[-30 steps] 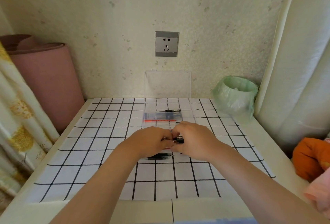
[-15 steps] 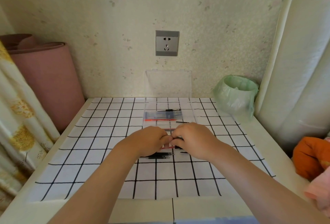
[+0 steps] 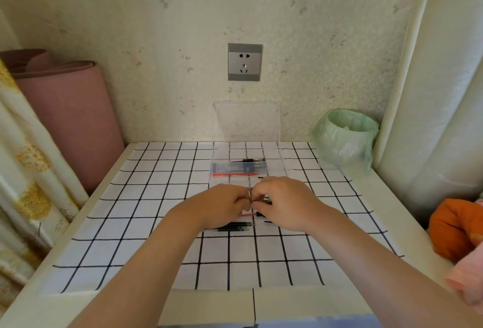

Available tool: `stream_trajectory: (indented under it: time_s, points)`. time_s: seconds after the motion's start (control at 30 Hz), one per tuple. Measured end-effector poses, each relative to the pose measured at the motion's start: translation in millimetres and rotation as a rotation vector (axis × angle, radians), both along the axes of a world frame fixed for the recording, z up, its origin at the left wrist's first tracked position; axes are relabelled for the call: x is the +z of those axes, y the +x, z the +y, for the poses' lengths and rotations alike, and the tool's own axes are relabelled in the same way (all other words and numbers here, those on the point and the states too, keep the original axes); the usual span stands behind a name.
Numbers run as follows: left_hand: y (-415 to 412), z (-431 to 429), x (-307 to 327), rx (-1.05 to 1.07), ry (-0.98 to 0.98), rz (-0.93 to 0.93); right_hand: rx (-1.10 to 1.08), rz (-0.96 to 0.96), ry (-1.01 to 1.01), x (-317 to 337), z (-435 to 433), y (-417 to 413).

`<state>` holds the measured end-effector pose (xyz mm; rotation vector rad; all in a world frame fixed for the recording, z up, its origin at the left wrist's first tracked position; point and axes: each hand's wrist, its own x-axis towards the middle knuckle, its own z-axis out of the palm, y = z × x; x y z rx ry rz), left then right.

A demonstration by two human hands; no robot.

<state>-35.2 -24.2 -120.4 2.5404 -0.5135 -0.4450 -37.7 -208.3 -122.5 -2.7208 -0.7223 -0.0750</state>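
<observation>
In the head view, a red refill had come into sight between the curled hands, the left hand seemingly pinching it and the right hand a black barrel, with the box just beyond them, so I judged they were pulling the two apart.

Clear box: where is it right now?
Head view, centre-back of the table: the clear box sits open under the wall socket, left of the green-lined bin, just beyond the left hand and right hand, which pinch a pen.
</observation>
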Motion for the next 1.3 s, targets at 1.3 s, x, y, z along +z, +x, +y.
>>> stream_trajectory:
  time_s: [1.3]
  points:
    - [1.3,9.6,-2.5,0.061,0.295,-0.152,-0.163,0.179,-0.129,4.0,-19.9,6.0]
